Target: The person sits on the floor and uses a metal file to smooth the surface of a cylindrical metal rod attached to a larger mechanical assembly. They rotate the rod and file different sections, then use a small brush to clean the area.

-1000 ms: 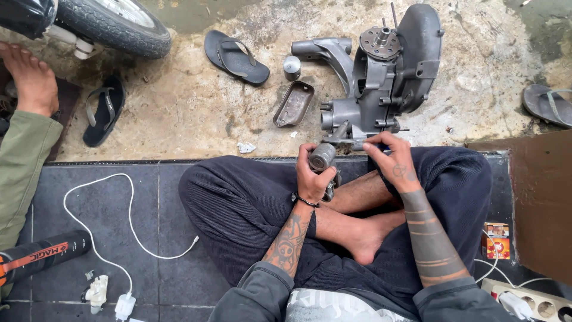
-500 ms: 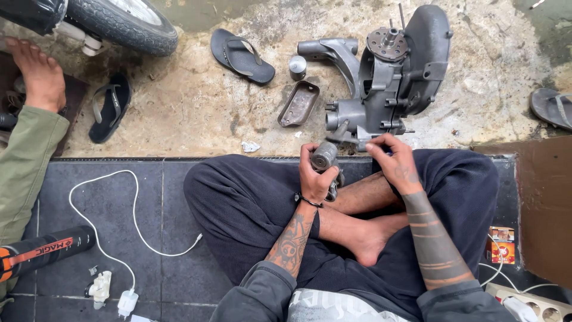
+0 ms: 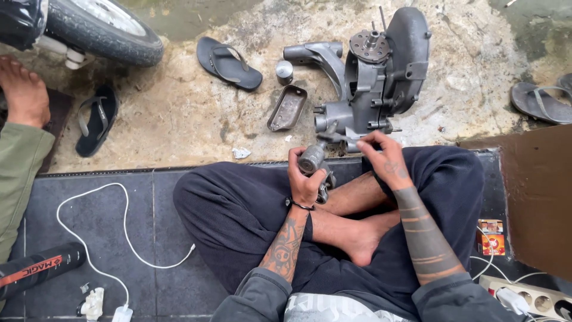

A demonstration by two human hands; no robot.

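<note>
— While we sit cross-legged on the dark tiles, what do our hands hold?

— Our left hand (image 3: 307,182) is wrapped tight around a small grey cylindrical part (image 3: 311,159), fingers closed on it, just above our lap; the part sits at about six o'clock from the engine casing (image 3: 381,77) and close under its lower end.

— And the right hand (image 3: 386,158)?

— It is curled at the casing's lower edge, fingertips pinched there; whether they clasp anything we cannot tell; the two hands are near each other, the right at three o'clock from the left.

— What lies about the casing?

— A shallow metal cover (image 3: 287,108) at nine o'clock from it, a small metal cup (image 3: 285,71) just above that; a dark sandal (image 3: 229,62) at ten o'clock; another sandal (image 3: 539,101) at three o'clock.

— And farther off?

— A tyre (image 3: 104,30) at eleven o'clock of the scene; another person's bare foot (image 3: 24,92) and green sleeve (image 3: 18,179) at nine; a white cable (image 3: 95,238) on the tiles at seven; a power strip (image 3: 524,298) at five.
</note>
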